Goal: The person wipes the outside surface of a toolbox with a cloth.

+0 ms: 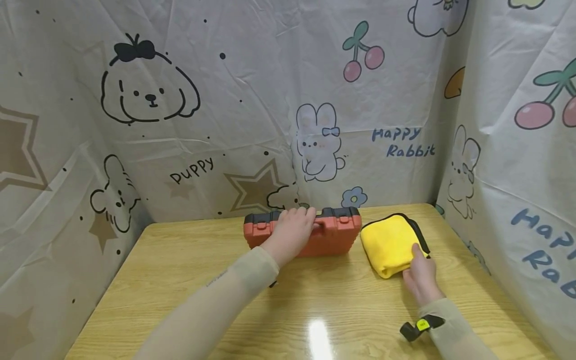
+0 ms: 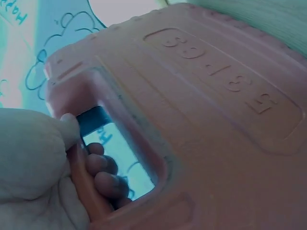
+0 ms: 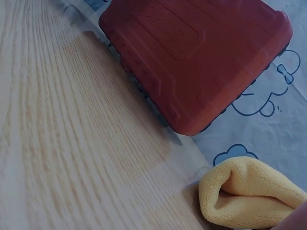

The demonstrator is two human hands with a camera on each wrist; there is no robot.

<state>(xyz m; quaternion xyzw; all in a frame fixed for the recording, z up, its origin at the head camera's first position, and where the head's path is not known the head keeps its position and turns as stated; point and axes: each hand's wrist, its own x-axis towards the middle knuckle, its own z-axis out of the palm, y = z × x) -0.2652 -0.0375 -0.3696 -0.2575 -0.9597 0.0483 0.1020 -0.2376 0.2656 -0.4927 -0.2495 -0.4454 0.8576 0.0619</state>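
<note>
A red case [image 1: 330,245] with black along its upper back edge stands upright at the far side of the table [image 1: 189,260], right of the middle, its handle [image 2: 88,187] uppermost. It cannot be told whether its bottom edge touches the wood. The left hand [image 1: 290,232] has its grip closed round the handle; the left wrist view shows the fingers curled through the opening, with raised characters [image 2: 220,72] on the broad face beyond. Two red latches [image 1: 261,227] sit on the case's top edge, one on each side of the hand.

Just beside the case's right end is a folded yellow cloth [image 1: 384,245] with black edging [image 1: 416,230]. The right hand [image 1: 423,275] pinches its near right corner, thumb on top and fingers below, so that grip is closed on the cloth.

Both forearms wear pale sleeves [image 1: 225,295], and a black strap [image 1: 434,321] with a yellow label goes round the right wrist. The table is light, grained wood with a bright reflection at the near side. Behind it and along both sides hangs a white sheet [image 1: 261,90] printed with a puppy, rabbits, cherries, stars and the words "Happy Rabbit".
</note>
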